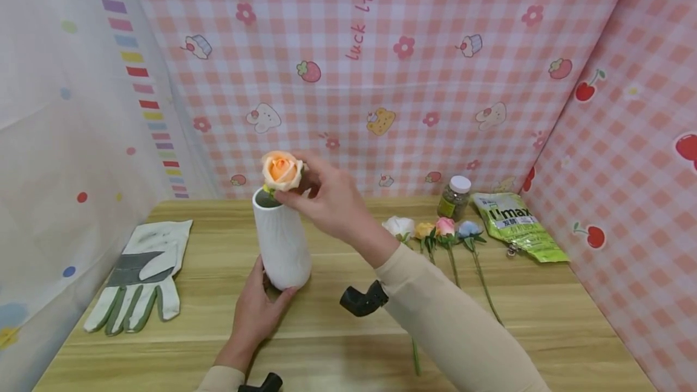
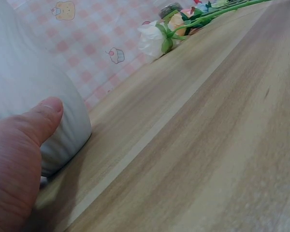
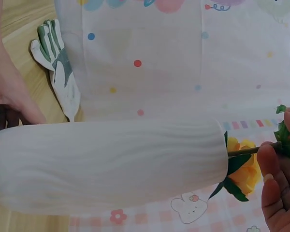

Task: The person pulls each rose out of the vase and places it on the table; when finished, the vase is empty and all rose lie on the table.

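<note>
A white ribbed vase (image 1: 280, 247) stands on the wooden table, tilted slightly in the head view. My left hand (image 1: 257, 310) grips it low down, the thumb (image 2: 48, 116) lying along its side near the base. Above the vase's mouth my right hand (image 1: 332, 198) pinches a peach rose (image 1: 282, 170) just under its bloom. The rose's stem (image 3: 246, 151) runs into the mouth; its lower part is hidden inside the vase. In the right wrist view a yellow flower (image 3: 245, 174) with dark green leaves shows at the rim, beside that stem.
To the right lie several artificial flowers, among them a white one (image 1: 399, 226), a pink one (image 1: 445, 226) and a blue one (image 1: 469, 230). Behind them are a white-lidded jar (image 1: 454, 197) and a green packet (image 1: 520, 228). A work glove (image 1: 143, 274) lies at the left.
</note>
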Demonstrator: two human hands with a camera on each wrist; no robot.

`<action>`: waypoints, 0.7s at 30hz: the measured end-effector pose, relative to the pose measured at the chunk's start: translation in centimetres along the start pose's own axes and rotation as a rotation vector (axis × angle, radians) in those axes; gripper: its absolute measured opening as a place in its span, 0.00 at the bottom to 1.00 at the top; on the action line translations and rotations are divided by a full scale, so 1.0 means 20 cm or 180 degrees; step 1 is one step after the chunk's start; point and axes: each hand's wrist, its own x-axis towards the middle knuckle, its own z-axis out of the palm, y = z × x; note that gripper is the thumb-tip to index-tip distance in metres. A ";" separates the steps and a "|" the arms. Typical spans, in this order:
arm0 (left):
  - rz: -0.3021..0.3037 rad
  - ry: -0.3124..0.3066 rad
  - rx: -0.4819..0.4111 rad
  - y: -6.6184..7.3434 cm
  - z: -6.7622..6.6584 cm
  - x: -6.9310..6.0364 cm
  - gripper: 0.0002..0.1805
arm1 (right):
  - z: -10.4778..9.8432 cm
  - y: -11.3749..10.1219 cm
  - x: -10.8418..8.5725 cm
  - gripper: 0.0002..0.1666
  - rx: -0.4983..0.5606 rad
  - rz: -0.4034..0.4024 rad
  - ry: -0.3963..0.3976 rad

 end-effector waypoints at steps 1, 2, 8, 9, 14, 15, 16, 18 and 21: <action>0.0012 0.0003 -0.0006 0.00 0.00 0.00 0.52 | 0.00 0.00 0.00 0.29 0.0059 0.0040 -0.0025; 0.0019 0.0008 -0.0019 0.00 0.00 0.00 0.51 | 0.01 0.01 0.00 0.30 0.0126 0.0086 -0.0046; 0.0059 0.0037 -0.0052 0.00 0.00 0.00 0.51 | 0.05 0.03 -0.01 0.30 0.0262 0.0331 -0.0041; 0.0067 0.0039 -0.0054 0.00 0.00 0.00 0.51 | 0.05 0.04 -0.01 0.27 0.0222 0.0381 -0.0032; 0.0079 0.0036 -0.0084 0.00 0.00 0.00 0.51 | 0.06 0.04 -0.02 0.13 0.0030 0.0517 0.0006; 0.0073 0.0029 -0.0095 0.00 0.00 0.00 0.51 | 0.07 0.05 -0.02 0.10 0.0009 0.0498 0.0013; 0.0063 0.0026 -0.0102 0.00 0.00 0.00 0.51 | 0.07 0.05 -0.02 0.09 -0.0028 0.0448 0.0025; 0.0032 0.0004 -0.0120 0.01 0.00 0.00 0.51 | 0.07 0.06 -0.02 0.06 -0.0106 0.0343 0.0058; 0.0012 -0.0018 -0.0110 0.00 0.00 0.00 0.52 | 0.07 0.06 -0.02 0.04 -0.0245 0.0289 0.0119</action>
